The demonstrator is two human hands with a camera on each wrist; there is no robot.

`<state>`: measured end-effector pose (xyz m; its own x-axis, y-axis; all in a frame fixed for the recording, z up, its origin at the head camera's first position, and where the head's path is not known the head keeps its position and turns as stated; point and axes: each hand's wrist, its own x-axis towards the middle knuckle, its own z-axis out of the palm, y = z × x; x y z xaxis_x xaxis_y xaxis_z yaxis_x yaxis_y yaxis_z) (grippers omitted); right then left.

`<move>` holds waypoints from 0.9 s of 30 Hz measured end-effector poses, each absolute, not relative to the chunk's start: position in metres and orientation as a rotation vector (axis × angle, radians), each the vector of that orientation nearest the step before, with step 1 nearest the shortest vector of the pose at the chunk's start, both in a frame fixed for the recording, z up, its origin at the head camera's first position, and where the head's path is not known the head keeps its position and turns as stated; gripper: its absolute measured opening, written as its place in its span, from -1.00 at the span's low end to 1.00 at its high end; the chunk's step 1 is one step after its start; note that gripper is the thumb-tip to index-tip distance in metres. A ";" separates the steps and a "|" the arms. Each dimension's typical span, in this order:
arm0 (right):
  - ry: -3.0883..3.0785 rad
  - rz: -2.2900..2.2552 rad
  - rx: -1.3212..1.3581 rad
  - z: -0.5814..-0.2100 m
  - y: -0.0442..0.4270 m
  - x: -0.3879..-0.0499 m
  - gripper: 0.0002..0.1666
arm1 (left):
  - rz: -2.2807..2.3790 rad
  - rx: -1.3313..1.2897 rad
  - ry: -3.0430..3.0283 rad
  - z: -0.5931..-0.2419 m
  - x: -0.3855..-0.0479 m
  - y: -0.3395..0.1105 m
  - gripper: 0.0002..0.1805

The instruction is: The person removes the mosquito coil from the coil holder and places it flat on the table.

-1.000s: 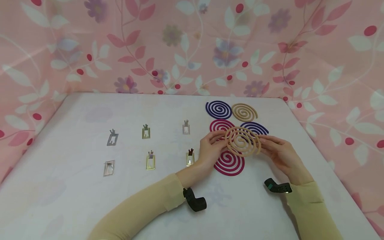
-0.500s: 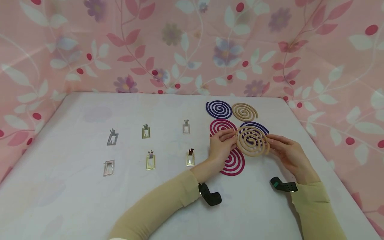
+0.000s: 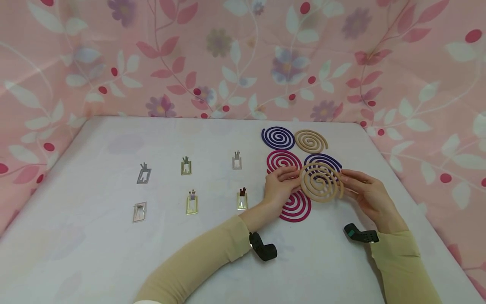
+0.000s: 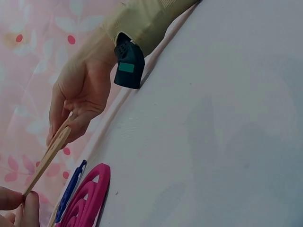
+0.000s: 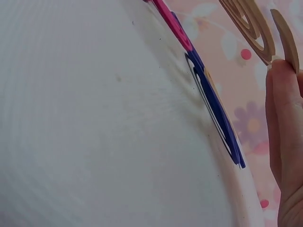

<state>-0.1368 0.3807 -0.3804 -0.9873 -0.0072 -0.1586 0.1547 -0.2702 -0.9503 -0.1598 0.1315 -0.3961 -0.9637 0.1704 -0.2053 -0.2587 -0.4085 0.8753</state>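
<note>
A tan spiral mosquito coil [image 3: 320, 180] is held above the table between both hands. My left hand [image 3: 279, 190] pinches its left edge between thumb and fingers. At its opposite edge, my right hand [image 3: 370, 196] pinches the rim with its fingertips. In the left wrist view the tan coil [image 4: 47, 158] appears nearly edge-on and tilted. Beneath and behind it lie a blue coil [image 3: 326, 158] and a pink coil [image 3: 282, 159], both partly covered. Another pink coil [image 3: 294, 213] lies nearer, its upper left hidden by my left hand.
A dark blue coil [image 3: 279, 137] and a second tan coil [image 3: 310, 141] lie at the back right. Several small metal stands, among them a gold one [image 3: 192, 206] and a silver one [image 3: 144, 176], lie in two rows on the white table [image 3: 95, 253].
Both hands have moved right with the tan coil, from over the pink coils to in front of the blue one. Since half a second ago, the coil has dipped slightly.
</note>
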 end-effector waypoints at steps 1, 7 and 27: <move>1.833 -2.419 0.194 -0.381 0.381 -0.137 -0.71 | 2.432 -0.124 1.538 -0.396 -0.159 0.131 -0.64; 1.860 -2.400 0.246 -0.381 0.384 -0.136 -0.74 | 2.411 -0.103 1.551 -0.398 -0.157 0.133 -0.64; 1.902 -2.354 0.254 -0.384 0.394 -0.135 -0.74 | 2.238 0.021 1.835 -0.402 -0.150 0.134 -0.70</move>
<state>-0.1352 0.3936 -0.3835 -0.9806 0.0236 -0.1948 0.1855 -0.2124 -0.9594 -0.1501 0.1345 -0.4020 -0.9695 0.1985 -0.1441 -0.1803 -0.1783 0.9673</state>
